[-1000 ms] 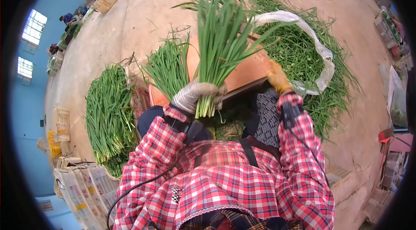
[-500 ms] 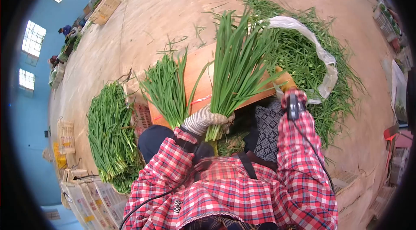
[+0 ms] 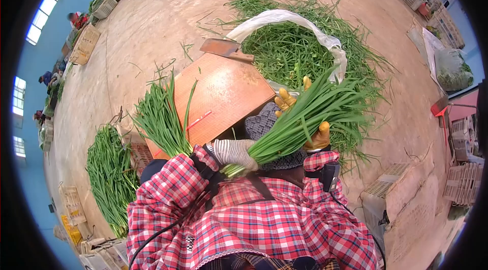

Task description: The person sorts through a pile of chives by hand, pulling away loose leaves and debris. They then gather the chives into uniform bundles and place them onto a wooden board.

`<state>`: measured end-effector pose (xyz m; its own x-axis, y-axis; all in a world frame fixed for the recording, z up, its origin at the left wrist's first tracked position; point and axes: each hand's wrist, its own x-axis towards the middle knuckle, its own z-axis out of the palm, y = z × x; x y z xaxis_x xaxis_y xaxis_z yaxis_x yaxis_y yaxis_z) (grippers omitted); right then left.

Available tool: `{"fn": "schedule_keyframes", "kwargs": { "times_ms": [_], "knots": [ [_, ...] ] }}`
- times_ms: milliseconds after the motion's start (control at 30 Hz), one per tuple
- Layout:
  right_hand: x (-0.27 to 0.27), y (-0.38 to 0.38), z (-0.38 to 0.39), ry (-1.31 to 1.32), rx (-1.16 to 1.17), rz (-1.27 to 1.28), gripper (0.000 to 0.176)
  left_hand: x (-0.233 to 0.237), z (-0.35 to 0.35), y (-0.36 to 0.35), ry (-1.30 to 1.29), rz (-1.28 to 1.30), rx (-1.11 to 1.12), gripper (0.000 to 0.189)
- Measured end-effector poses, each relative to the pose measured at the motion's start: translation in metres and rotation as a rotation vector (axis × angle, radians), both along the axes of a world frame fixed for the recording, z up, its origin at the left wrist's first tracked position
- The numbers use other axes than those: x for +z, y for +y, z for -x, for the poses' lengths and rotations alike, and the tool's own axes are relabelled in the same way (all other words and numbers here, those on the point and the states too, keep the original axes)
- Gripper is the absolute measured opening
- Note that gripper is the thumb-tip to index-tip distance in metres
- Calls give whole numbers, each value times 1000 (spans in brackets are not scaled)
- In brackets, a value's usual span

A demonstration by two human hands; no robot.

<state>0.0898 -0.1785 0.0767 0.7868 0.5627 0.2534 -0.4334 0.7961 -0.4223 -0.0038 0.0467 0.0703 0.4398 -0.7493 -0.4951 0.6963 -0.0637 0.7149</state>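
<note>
My left hand (image 3: 235,152), in a striped knit glove, is closed round the pale stem ends of a bunch of long green leaves (image 3: 310,117). The bunch leans to the right, its leaf tips over the cut pile. My right hand (image 3: 316,137), in a yellow glove, is beneath the leafy part with fingers spread; some fingers show above the bunch and the thumb below it. A smaller green bunch (image 3: 161,117) lies on the left edge of the orange board (image 3: 223,92). A cleaver (image 3: 226,49) rests at the board's far end.
A white plastic bag rim (image 3: 284,15) rings loose leaves on the floor, with more scattered around it. A large heap of green bunches (image 3: 108,176) stands at the left by a crate. Crates (image 3: 389,178) stand at the right. Other people and crates are far off on both sides.
The held bunch has tipped from upright to the right and lower. My right hand has come under its leaves. The view has shifted, and the cleaver now shows.
</note>
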Motion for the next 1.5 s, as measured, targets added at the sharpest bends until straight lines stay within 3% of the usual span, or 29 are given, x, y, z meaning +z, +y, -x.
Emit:
{"fn": "schedule_keyframes", "kwargs": {
  "times_ms": [167,267,300,367,400,467,567,633,667,767,800,833,900,1000,1033,1100,1133,1200,1233,1300,1400,1433,1500],
  "knots": [
    [8,-17,-4,-63,-115,-18,118,-2,6,2,191,87,11,35],
    [37,-22,-3,-18,-196,-44,99,19,0,-7,227,132,108,37],
    [48,-27,-6,3,-227,-50,94,20,-6,-13,153,119,93,43],
    [88,-43,-24,30,-366,379,60,38,-24,-30,-10,89,93,62],
    [106,-50,-32,-26,-413,378,46,38,-32,-40,-125,81,104,67],
    [140,-75,-49,-134,-409,242,29,40,-46,-56,-403,46,163,77],
    [201,-107,-55,-347,-321,-101,17,56,-59,-62,-960,-121,406,85],
    [199,-132,-81,-392,-646,836,10,68,-54,-54,-821,-107,440,76],
    [182,-141,-98,-505,-589,1133,13,76,-52,-47,-758,-107,459,72],
    [168,-151,-87,-575,-307,288,16,92,-48,-27,-629,-203,387,59],
    [152,-160,-97,-292,-235,143,22,90,-47,-26,-646,-170,400,52],
    [138,-168,-111,-344,-648,962,24,88,-50,-25,-618,-150,420,53],
    [127,-163,-117,-392,-500,770,26,101,-54,-27,-595,-201,399,63],
    [178,-127,-86,-490,-448,963,28,105,-71,-48,-817,-171,555,76],
    [191,-112,-74,-451,-278,1106,30,114,-76,-58,-824,-78,581,84],
    [205,-81,-73,-640,58,1146,29,114,-94,-77,-879,81,650,80],
    [202,-69,-77,-986,-2,1182,28,117,-99,-83,-821,190,613,78],
    [194,-45,-83,-1622,-108,986,28,119,-103,-93,-687,398,538,73],
    [182,-27,-92,-1522,-50,1011,22,84,-116,-88,-454,512,591,65],
    [198,2,-82,-994,132,1269,32,116,-85,-98,-307,745,668,58],
    [171,41,-100,-1278,-112,1538,52,114,-66,-90,-194,653,758,48],
    [172,54,-96,-1340,-71,1684,62,101,-68,-82,-187,595,820,44],
    [158,68,-83,-1496,-434,1619,76,77,-77,-64,-182,480,943,38]
  ]
}}
